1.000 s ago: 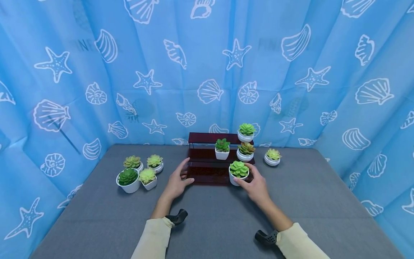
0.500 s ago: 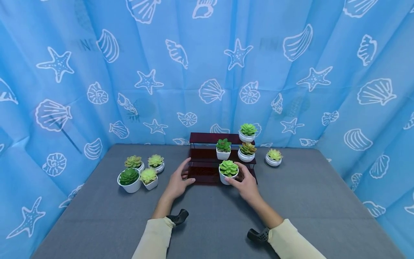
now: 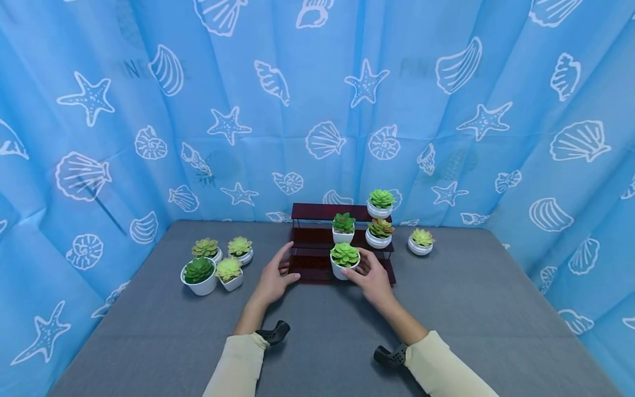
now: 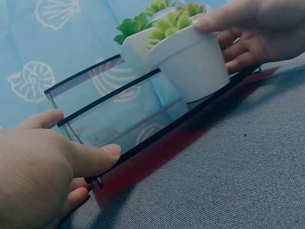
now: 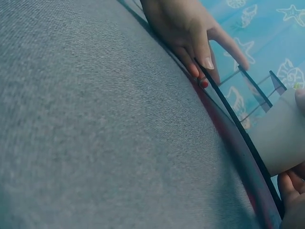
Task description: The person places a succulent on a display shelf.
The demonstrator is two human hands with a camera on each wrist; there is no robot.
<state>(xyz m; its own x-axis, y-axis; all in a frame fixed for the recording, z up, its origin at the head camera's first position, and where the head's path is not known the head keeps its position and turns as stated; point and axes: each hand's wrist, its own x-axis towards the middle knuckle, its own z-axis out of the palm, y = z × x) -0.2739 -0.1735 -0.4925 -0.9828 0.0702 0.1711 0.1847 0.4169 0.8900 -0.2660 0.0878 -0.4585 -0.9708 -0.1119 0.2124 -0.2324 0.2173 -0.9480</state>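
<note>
My right hand (image 3: 374, 282) grips a bright green potted succulent (image 3: 344, 255) by its round white pot, thumb in front and fingers behind. The pot (image 4: 193, 67) is at the front edge of the lowest tier of a dark red, three-tier display stand (image 3: 310, 263). At the stand's left end, my left hand (image 3: 273, 280) holds it. The left thumb (image 4: 102, 160) lies on the lowest tier, with the index finger by the middle one. Behind the held pot, a succulent in a square pot (image 3: 343, 230) and a reddish-green one (image 3: 380, 231) stand on the middle tier. Another green succulent (image 3: 381, 203) tops the right end.
Several potted succulents cluster on the left of the grey table (image 3: 317, 342), among them a dark green one (image 3: 199, 273). To the stand's right is a yellow-green succulent (image 3: 421, 241). A blue shell-print curtain (image 3: 317, 99) hangs behind the table.
My right hand has moved the green potted succulent leftward along the front of the lowest tier, from near its right part to about the middle. My left hand has stayed at the stand's left end.
</note>
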